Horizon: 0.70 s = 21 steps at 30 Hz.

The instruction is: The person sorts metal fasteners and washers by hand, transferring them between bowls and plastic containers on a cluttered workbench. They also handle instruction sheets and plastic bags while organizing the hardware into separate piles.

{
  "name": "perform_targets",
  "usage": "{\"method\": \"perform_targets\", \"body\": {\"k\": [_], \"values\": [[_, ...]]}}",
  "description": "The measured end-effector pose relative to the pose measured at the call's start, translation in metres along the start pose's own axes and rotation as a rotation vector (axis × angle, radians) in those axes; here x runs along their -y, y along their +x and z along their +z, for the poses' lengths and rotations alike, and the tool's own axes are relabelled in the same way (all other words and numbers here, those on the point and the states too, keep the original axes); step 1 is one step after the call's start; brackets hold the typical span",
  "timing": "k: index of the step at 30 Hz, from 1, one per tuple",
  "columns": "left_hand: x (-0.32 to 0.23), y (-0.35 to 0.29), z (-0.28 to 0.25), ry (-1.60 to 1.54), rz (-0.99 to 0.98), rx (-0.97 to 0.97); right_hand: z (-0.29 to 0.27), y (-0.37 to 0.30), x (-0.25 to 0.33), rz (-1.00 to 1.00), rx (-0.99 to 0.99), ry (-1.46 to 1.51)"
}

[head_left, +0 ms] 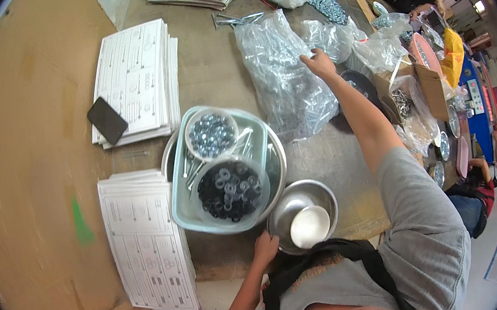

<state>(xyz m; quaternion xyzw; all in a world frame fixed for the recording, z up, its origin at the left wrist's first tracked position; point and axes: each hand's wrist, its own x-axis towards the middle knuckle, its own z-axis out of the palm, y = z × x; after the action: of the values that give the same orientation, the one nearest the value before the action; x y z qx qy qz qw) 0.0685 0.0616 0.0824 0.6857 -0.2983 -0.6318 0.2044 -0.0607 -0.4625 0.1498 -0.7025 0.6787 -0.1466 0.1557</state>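
My left hand [265,248] is closed on the rim of a steel bowl [283,220], close to my body. Inside that bowl sits a small white bowl [310,227]. My right arm stretches forward, and my right hand [319,64] is over the edge of a large clear plastic bag [283,81], fingers apart. Left of the steel bowl, a pale blue basin [182,211] rests in a larger metal basin [280,169]. It carries a tub of shiny metal nuts [213,134], a tub of black washers [228,192] and some long bolts [191,172].
Printed sheets lie in stacks [131,76] [147,243] along the left, with a black phone [107,120] on one. A cardboard panel [28,152] borders the table. At right are an open carton of metal parts [432,93] and several dishes. Other people work beyond.
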Motion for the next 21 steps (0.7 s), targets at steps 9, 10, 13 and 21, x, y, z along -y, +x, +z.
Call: {"method": "perform_targets", "body": {"k": [9,10,13,21], "values": [[-0.221,-0.054,-0.068,0.235,0.151,-0.154,0.039,0.110,0.012,-0.118,0.008,0.055],[-0.252,-0.030,-0.081,0.158,0.334,-0.273,0.043,0.123,0.014,-0.134,-0.018,0.077],[-0.339,0.104,-0.142,0.310,0.550,-0.554,0.060,0.161,0.020,-0.191,0.020,0.138],[-0.473,0.467,-0.255,0.723,0.479,-0.856,0.113,0.262,0.038,-0.457,0.049,0.137]]}}
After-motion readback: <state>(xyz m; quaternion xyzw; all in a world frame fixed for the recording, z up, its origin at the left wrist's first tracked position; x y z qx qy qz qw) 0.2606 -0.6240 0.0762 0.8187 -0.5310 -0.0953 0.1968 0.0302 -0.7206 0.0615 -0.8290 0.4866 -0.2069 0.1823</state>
